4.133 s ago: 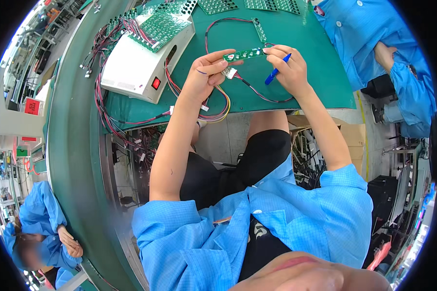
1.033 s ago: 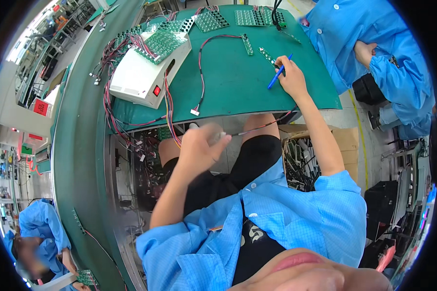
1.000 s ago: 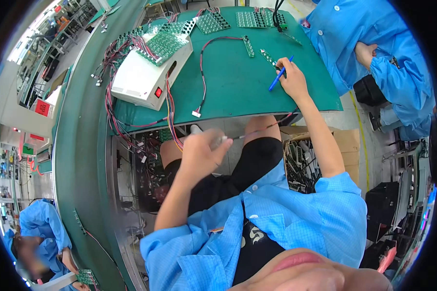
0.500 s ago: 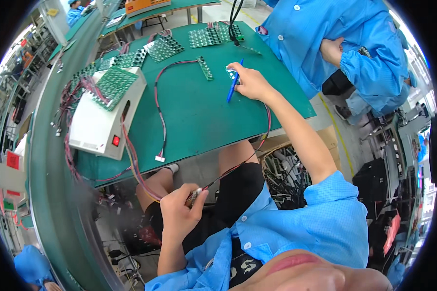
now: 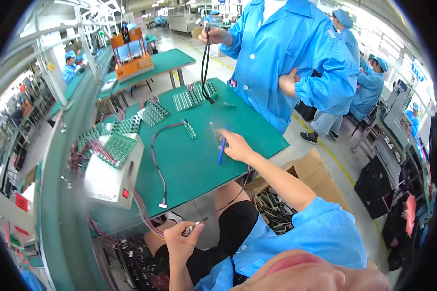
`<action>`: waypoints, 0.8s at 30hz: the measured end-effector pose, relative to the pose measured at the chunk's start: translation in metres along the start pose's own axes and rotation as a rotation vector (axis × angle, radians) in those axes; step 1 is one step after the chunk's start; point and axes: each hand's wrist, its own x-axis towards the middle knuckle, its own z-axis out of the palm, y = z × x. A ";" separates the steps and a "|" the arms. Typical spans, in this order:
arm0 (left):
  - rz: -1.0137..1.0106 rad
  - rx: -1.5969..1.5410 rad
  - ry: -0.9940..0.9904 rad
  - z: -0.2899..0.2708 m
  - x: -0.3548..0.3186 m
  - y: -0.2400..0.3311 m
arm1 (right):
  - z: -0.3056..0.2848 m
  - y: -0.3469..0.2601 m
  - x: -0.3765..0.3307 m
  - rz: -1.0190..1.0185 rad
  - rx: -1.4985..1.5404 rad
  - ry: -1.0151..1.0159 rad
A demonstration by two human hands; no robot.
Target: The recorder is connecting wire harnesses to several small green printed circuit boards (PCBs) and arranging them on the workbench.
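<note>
Pinching a small white connector [image 5: 198,223] between thumb and fingers, the left hand [image 5: 180,239] hangs below the near edge of the counter [image 5: 189,162], over the person's lap; a multicoloured wire bundle [image 5: 144,209] reaches it from its upper left, and a dark cable [image 5: 229,203] leaves it toward the upper right, passing out of sight by the other forearm; whether the two are fully joined inside the grip, I cannot tell.

Up and to the right of that, over the counter, the right hand [image 5: 234,145] is closed round a blue pen [image 5: 223,146]; a narrow circuit board [image 5: 214,131], blurred, shows at its fingertips and seems to be held there too.

Judging by this, the step in hand is working the connection while the board is kept in sight; the next move calls for a firm grip on the connector, and for slack in the cable so that the board is not tugged.

Left of the right hand lies a second strip board [image 5: 189,128], its cable [image 5: 154,156] curving down to a white plug [image 5: 163,205] above the left hand; farther out to the left stands a white box [image 5: 103,183] with a red switch [image 5: 125,193]; beyond the right hand, a co-worker's hand [image 5: 217,36] holds a black cord [image 5: 206,63].
</note>
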 end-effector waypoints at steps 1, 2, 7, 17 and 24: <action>0.022 0.015 0.004 -0.002 0.002 0.002 | 0.001 0.001 -0.005 -0.043 0.016 0.041; 0.025 0.059 -0.067 -0.005 0.004 0.004 | 0.002 0.004 -0.005 -0.084 0.034 0.080; 0.039 0.231 -0.428 -0.024 0.011 0.012 | 0.005 -0.001 -0.008 -0.086 0.037 0.089; 0.441 0.419 -0.257 0.031 0.113 0.030 | 0.026 -0.003 -0.020 0.001 0.164 0.134; 0.706 0.613 -0.314 0.108 0.233 -0.027 | 0.024 -0.003 -0.002 0.176 0.538 0.153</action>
